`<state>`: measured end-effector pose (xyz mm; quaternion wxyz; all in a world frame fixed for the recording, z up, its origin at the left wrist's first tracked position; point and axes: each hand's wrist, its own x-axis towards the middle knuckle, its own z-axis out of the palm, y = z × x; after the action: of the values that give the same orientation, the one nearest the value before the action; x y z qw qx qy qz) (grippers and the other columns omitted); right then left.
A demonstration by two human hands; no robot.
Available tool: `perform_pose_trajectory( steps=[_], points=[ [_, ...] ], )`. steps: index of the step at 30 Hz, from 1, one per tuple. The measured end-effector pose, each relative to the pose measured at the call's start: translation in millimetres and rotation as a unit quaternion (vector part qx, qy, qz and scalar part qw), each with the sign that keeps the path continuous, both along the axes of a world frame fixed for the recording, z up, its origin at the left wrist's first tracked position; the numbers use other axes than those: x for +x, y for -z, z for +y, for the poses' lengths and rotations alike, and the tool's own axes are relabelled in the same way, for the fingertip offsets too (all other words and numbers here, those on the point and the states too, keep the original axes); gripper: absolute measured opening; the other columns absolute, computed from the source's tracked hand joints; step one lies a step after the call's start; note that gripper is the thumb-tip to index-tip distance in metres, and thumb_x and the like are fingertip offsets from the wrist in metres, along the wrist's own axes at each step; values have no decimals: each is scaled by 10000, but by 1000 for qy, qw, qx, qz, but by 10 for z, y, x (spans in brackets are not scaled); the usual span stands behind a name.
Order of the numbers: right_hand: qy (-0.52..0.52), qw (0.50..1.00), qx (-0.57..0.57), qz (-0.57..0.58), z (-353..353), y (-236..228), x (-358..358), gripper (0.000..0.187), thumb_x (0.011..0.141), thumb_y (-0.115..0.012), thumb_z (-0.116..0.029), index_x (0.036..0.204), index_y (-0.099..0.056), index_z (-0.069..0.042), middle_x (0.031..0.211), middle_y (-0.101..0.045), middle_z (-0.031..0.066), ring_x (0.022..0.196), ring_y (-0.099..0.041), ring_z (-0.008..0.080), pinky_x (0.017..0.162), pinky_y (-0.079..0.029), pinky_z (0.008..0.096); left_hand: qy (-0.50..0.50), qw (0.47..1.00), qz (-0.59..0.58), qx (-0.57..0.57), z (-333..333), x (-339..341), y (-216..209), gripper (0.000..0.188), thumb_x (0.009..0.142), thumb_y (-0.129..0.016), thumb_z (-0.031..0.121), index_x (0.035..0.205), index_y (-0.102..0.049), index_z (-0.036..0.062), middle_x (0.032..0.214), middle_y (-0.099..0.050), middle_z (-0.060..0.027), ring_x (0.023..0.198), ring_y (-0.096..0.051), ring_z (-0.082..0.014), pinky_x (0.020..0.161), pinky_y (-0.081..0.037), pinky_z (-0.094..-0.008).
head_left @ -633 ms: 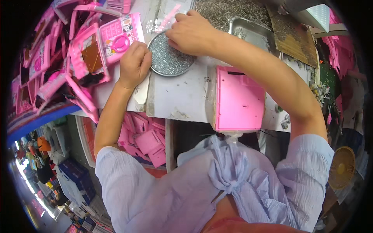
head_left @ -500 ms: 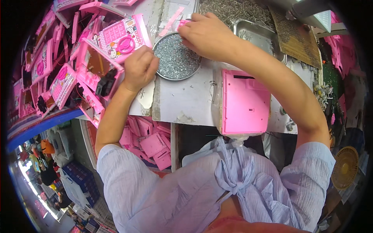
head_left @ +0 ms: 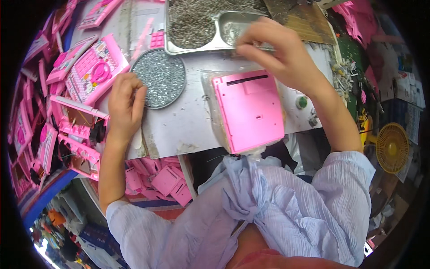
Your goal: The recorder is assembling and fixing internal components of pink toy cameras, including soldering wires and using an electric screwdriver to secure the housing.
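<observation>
My left hand (head_left: 124, 106) rests on the grey tabletop (head_left: 188, 125) with its fingers curled, its fingertips at the left rim of a round dish of small grey screws (head_left: 160, 78). My right hand (head_left: 280, 54) hovers over the front rim of a metal tray (head_left: 215, 45) with bent fingers bunched together; what they pinch is hidden. Below that hand a pink plastic back panel (head_left: 248, 110) lies flat on a clear bag, near the table's front edge.
Pink toy housings and keypads (head_left: 92, 71) are piled along the left. More pink parts (head_left: 165, 181) lie under the table. The tray holds several heaps of screws. A yellow fan (head_left: 392, 148) stands at the right, past white parts (head_left: 342, 78).
My right hand has left the round dish and moved right to the metal tray's rim. My left hand stays beside the dish.
</observation>
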<state>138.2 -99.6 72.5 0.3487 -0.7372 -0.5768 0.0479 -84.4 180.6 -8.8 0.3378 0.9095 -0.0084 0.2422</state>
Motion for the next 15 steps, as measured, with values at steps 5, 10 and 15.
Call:
perform_pose_trajectory(
  steps=[5,10,15],
  points=[
    [136,981,-27,137,-730,413,60,118,886,-757,-172,877,-765,-54,815,-700,64,777,-610,195,707,-490,327,-4,997,58,-58,-13,-10,44,75,905,-702,-13,972,-670,-5,974,-600,-61,750,-547,-122,657,-440,-256],
    [45,997,-29,62,-663,619,137,79,872,-773,-114,904,-779,-43,808,-705,58,797,-600,191,745,-483,329,-1,994,45,-100,-10,101,143,67,891,-724,-12,948,-690,-5,951,-618,-57,785,-565,-118,673,-433,-239],
    [10,997,-56,60,-672,562,219,80,861,-774,-107,910,-778,-45,819,-709,65,820,-609,217,764,-492,346,14,996,48,-73,-37,176,123,54,887,-725,-14,932,-698,-1,950,-614,-47,744,-551,-111,630,-420,-238]
  ],
)
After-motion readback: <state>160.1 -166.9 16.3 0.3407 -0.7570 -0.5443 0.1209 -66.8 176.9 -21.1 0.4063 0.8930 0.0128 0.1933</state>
